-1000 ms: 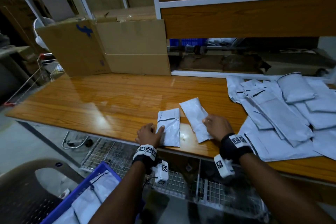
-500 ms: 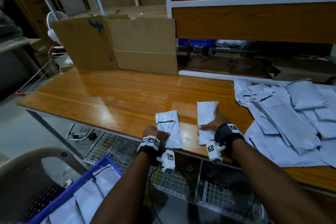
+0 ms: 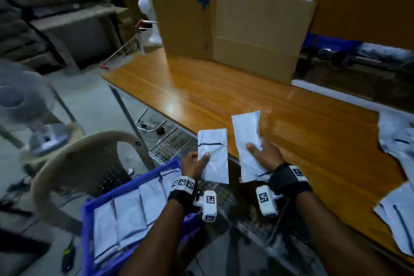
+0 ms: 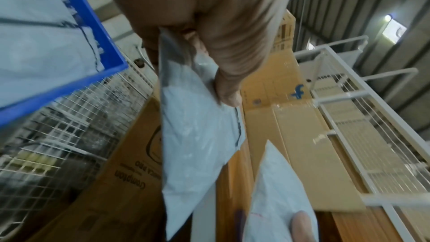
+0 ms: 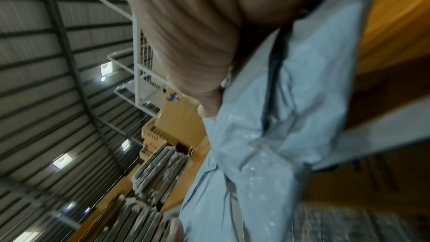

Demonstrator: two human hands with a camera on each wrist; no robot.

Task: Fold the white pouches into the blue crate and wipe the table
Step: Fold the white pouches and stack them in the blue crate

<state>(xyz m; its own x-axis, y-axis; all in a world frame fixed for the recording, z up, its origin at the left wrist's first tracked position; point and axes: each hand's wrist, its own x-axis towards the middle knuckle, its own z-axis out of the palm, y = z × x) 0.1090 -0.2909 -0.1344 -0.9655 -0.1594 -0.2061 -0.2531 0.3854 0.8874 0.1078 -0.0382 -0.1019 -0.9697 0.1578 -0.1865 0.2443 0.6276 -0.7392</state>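
Overhead, both hands (image 3: pixel 195 164) (image 3: pixel 265 155) pinching folded pouches (image 3: pixel 214 155) (image 3: pixel 247 141), crate (image 3: pixel 132 186) below-left, wrist views blurred

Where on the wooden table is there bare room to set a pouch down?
Bare wood spans the table between the cardboard boxes and the two held pouches. The right end is crowded with loose pouches.

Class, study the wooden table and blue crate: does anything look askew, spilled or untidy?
Yes. At the table's right edge, unfolded white pouches lie in a loose, overlapping heap, some overhanging the front edge. Folded pouches in the blue crate sit in neat rows.
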